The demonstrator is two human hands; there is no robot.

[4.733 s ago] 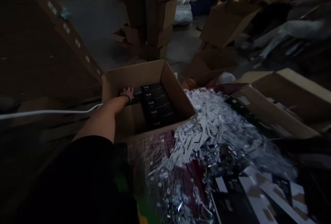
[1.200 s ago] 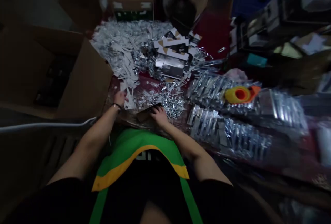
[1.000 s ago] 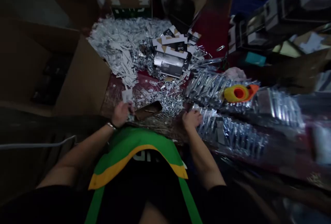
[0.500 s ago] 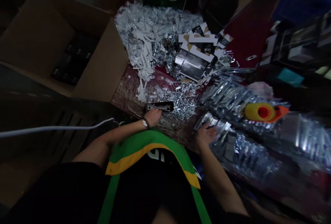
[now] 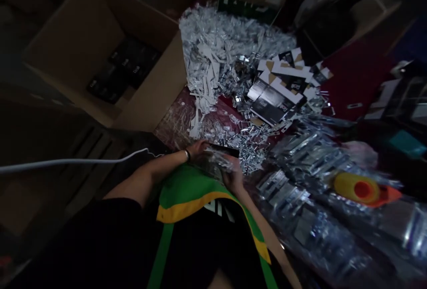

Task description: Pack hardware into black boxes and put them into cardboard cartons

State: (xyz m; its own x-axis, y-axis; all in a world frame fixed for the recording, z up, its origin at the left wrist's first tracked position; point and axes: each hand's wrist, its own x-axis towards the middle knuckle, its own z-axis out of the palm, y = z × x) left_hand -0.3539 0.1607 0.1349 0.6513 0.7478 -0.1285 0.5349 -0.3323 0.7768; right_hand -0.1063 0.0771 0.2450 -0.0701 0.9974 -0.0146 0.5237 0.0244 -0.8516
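Your right hand point(image 5: 232, 178) has its fingers closed on a clear bag of silver fittings point(image 5: 216, 160) at the near edge of the counter point(image 5: 176, 124). Your left hand point(image 5: 196, 148) touches a black flat case point(image 5: 224, 149), its grip unclear, just near a heap of loose metal brackets point(image 5: 248, 157)

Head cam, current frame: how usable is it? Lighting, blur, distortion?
Head view: dim and underexposed, with the inside of the cardboard box falling into shadow; the silver packets at lower right smear with blur and glare; the left hand and right hand are dark but readable; wide-angle bending tilts the whole scene.
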